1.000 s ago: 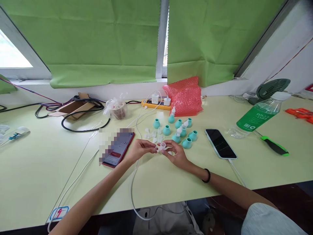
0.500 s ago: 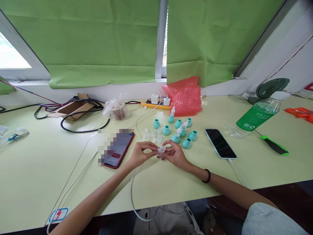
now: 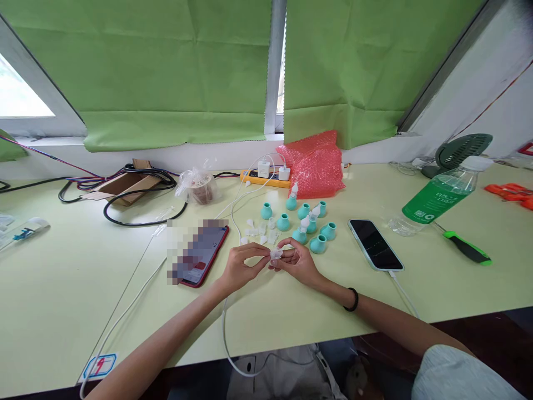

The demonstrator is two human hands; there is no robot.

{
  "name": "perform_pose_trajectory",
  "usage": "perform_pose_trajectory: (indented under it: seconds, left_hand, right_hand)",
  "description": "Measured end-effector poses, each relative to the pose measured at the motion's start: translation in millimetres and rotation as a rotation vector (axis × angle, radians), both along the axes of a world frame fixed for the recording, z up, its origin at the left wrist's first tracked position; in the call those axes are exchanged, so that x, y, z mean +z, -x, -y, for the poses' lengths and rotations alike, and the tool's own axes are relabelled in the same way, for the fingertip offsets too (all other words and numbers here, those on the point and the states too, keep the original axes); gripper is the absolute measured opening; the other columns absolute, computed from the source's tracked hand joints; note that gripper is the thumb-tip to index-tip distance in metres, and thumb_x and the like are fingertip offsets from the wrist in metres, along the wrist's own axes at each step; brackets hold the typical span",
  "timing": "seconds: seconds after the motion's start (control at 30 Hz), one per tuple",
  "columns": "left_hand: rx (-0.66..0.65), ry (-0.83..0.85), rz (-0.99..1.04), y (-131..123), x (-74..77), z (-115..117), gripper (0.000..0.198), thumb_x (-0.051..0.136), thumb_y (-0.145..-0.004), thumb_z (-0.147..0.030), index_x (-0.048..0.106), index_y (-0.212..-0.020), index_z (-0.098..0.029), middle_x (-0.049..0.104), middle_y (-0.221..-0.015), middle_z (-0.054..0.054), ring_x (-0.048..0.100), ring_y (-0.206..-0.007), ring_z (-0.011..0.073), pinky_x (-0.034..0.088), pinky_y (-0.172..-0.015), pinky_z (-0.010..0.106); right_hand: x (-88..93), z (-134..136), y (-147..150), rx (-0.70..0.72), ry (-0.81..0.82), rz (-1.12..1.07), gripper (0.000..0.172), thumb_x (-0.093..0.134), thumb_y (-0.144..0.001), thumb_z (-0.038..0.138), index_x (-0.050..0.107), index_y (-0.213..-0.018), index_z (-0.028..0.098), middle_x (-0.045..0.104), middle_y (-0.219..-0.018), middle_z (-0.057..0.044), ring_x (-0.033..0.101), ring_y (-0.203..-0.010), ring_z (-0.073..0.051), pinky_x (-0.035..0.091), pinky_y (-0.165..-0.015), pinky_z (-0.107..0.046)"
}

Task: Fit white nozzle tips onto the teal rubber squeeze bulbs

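Observation:
My right hand [image 3: 298,263] pinches a small clear plastic nozzle part [image 3: 276,254] between thumb and fingers, over the near middle of the table. From the left, my left hand [image 3: 245,264] meets the same part with its thumb and fingertips closed at its edge. The fingers hide much of its shape. Just beyond lie loose clear plastic parts [image 3: 262,229]. Several teal rubber bulbs [image 3: 283,222] stand behind and to the right of them, most with open necks. A few bulbs carry clear tips [image 3: 294,190].
A red-cased phone [image 3: 204,255] lies left of my hands, a second phone [image 3: 377,244] right. Farther right are a tilted bottle [image 3: 435,197] and a screwdriver [image 3: 466,247]. Behind are a red bubble-wrap bag [image 3: 314,169] and a power strip [image 3: 250,176]. A white cable [image 3: 225,328] passes near my left wrist.
My left thumb has drawn back slightly and bent, and the left hand has shifted a little. The clear part has turned slightly in my right fingers.

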State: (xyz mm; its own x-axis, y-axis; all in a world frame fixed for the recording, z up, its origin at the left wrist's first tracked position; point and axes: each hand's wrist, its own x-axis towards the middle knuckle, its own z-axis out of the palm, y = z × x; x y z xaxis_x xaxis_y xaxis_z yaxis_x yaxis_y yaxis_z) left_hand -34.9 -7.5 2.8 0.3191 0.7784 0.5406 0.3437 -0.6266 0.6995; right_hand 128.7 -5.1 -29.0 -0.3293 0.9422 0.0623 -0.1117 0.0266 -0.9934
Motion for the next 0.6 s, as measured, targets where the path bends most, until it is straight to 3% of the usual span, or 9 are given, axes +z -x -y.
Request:
perform_pose_trajectory:
  seconds: [0.27, 0.5, 0.6]
  left_hand:
    - [-0.061, 0.245, 0.084, 2.6, -2.9, -6.3, 0.014, 0.059, -0.069, -0.027, 0.067, -0.071, -0.016, 0.066, -0.074, 0.006, 0.060, -0.069, 0.0156, 0.048, -0.063, 0.025]
    - [-0.049, 0.237, 0.017, 1.4, -7.1, -4.2, 0.021, 0.055, -0.072, -0.029, 0.067, -0.081, -0.015, 0.060, -0.053, 0.002, 0.050, -0.046, 0.0087, 0.040, -0.046, 0.020]
    - [-0.057, 0.151, -0.035, 0.8, -10.6, -1.1, 0.025, 0.049, -0.076, -0.028, 0.064, -0.090, -0.014, 0.058, -0.051, 0.001, 0.044, -0.042, 0.0064, 0.037, -0.044, 0.018]
  right_hand:
    - [0.0, 0.6, -0.9, -0.004, -0.021, 0.005, 0.035, 0.066, -0.060, 0.029, 0.039, -0.081, 0.020, 0.065, -0.064, 0.001, 0.063, -0.059, -0.016, 0.051, -0.055, -0.028]
    - [0.7, 1.1, -1.6, -0.020, -0.010, -0.016, 0.037, 0.068, -0.058, 0.031, 0.039, -0.079, 0.021, 0.066, -0.065, 0.001, 0.063, -0.060, -0.017, 0.051, -0.055, -0.029]
    - [2.2, 0.4, -1.5, -0.024, -0.004, -0.044, 0.041, 0.069, -0.055, 0.033, 0.039, -0.078, 0.021, 0.065, -0.062, 0.002, 0.063, -0.059, -0.018, 0.051, -0.056, -0.030]
